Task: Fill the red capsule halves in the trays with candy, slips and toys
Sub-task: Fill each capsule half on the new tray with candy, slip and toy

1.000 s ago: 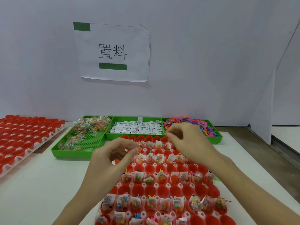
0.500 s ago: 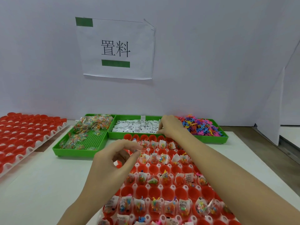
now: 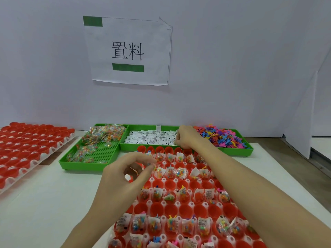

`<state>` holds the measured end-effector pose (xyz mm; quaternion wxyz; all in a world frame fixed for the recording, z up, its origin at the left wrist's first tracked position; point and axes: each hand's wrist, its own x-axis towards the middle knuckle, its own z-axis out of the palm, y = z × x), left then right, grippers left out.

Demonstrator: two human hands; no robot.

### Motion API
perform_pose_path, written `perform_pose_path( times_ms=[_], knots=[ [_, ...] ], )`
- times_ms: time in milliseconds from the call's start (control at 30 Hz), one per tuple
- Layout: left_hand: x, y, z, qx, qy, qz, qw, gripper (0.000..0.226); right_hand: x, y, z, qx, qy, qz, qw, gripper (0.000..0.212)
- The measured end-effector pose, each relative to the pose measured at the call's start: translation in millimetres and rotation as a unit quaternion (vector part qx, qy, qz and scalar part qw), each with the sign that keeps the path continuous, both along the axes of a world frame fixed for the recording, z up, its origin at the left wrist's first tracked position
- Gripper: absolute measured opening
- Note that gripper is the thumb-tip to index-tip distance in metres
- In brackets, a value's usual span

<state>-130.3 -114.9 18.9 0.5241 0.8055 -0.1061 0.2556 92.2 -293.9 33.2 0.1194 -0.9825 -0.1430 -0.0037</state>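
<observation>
Meanwhile right hand (image 3: 186, 137) fingers dip into slips (image 3: 152, 138).

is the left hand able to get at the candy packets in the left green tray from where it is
Probably yes. The left hand hovers at the near tray's left edge, and the candy packets lie uncovered in the open green tray just beyond it. Nothing stands between them; the right hand is over at the slips.

Capsule halves (image 3: 170, 184): red, in a white tray (image 3: 191, 204). Second tray of halves (image 3: 26, 149) at left: same red on white. Three bins (image 3: 100, 154): bright green, grid-patterned floor. Candy packets (image 3: 105, 133): clear, multicoloured specks. Slips (image 3: 152, 138): white, black print. Toys (image 3: 222, 138): pink, blue, orange, purple. Wall sign (image 3: 128, 51): white, black characters, two green bars. Table (image 3: 44, 203): white.
</observation>
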Motion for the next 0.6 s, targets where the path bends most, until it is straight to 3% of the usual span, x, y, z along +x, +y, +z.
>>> perform_pose_path(
  times_ms=[333,600],
  knots=[
    [-1.9,-0.2,0.7,0.001,0.019,0.023,1.0,0.019,-7.4,-15.4,-4.7,0.098,-0.063,0.043,0.992,0.017],
    [-2.8,1.8,4.4,-0.02,0.036,0.05,0.998,0.012,-30.0,-26.6,-3.9,0.248,-0.095,0.011,0.964,0.02]
  ],
)
